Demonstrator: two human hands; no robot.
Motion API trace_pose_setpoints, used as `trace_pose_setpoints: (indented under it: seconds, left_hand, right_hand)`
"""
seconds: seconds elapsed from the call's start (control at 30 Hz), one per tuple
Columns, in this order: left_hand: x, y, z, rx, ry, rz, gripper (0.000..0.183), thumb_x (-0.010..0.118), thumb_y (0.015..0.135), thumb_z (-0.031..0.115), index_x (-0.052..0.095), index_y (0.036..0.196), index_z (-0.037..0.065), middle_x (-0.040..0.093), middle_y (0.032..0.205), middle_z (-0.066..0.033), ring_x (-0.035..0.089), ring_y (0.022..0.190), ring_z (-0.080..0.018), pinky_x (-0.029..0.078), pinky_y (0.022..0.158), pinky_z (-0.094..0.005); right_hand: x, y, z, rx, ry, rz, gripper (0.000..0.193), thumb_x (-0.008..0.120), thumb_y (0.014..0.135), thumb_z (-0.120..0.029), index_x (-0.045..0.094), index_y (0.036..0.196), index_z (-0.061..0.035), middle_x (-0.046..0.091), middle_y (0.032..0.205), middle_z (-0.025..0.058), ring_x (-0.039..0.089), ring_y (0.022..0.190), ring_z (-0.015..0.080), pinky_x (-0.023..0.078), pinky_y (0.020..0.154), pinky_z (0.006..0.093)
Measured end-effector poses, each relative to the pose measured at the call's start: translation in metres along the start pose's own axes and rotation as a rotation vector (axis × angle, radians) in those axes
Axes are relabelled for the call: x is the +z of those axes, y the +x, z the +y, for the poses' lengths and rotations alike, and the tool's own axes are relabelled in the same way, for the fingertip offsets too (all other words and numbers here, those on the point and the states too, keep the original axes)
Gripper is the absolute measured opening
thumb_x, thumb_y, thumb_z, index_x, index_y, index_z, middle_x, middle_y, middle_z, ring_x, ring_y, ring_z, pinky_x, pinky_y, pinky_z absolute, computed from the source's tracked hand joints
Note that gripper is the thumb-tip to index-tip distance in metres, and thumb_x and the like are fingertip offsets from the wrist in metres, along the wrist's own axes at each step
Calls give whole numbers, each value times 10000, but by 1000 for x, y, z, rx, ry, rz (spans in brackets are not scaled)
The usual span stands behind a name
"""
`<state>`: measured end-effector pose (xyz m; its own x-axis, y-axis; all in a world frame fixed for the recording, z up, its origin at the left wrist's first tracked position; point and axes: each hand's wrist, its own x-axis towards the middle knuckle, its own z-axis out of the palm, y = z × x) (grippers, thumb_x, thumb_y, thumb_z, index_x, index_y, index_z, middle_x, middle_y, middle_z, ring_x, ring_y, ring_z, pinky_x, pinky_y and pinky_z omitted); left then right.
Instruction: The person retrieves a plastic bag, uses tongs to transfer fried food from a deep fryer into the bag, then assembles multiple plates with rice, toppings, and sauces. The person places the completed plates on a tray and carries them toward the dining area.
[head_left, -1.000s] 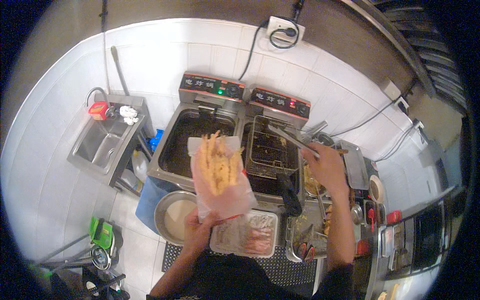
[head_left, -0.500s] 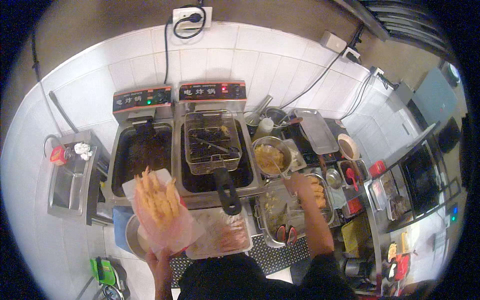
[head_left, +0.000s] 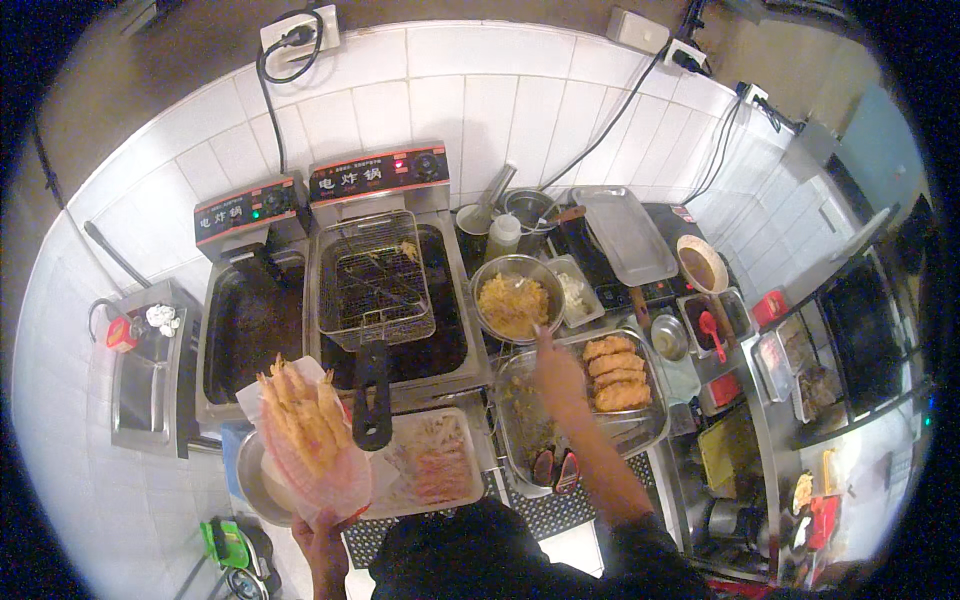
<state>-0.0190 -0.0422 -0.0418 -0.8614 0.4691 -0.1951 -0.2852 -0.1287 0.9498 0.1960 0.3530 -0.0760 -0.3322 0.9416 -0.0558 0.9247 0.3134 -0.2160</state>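
My left hand grips a red-edged basket lined with white and pink paper. Long, pale golden battered fried pieces stand up out of the paper. My right hand is closed at the near rim of a steel bowl of yellow-orange shredded food. Its fingers are around a thin utensil whose working end I cannot make out in the food. Below my right forearm lies a metal tray with crumbs, red-and-black handles and a row of browned, breaded pieces.
Two electric fryers stand against the tiled wall. A wire basket sits over the right one, its black handle jutting towards me. A frosty tray lies in front. At right are a flat metal tray and a red spoon.
The view has shifted, and the fryers now appear further left. My right hand has moved closer to the bowl's rim, uncovering the breaded pieces. My left hand still holds the basket.
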Motion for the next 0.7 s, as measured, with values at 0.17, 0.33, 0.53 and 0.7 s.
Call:
trace_pose_setpoints:
  seconds: [0.17,0.33,0.53,0.7]
  left_hand:
    - [10,-16,-1,-13,120,-31,371,659,910,198,577,1196,-23,666,1117,-100,669,945,-216,583,785,-377]
    - [8,-39,-7,-51,103,-53,366,675,895,223,610,1128,-51,677,1087,-92,648,947,-195,518,863,-341]
    - [17,-59,-17,-78,135,-120,258,701,847,185,673,982,-32,707,953,-66,646,860,-147,524,769,-312]
    - [26,-63,-30,-159,226,-263,209,679,851,93,679,1014,-38,719,967,-55,658,868,-148,531,784,-306]
  right_hand:
    - [14,-12,-7,-113,244,-64,546,616,867,-138,457,1383,-56,658,887,227,662,811,408,533,688,502]
    - [6,-13,4,117,974,-293,331,612,915,-175,534,1218,-66,597,764,100,525,493,218,425,436,355]
    - [-10,-24,33,431,1807,-559,145,558,987,-181,530,1110,-111,516,727,13,331,399,53,220,315,204]
    - [-14,-36,62,427,1859,-575,115,563,988,-201,521,1058,-120,513,725,0,322,388,39,222,309,196]
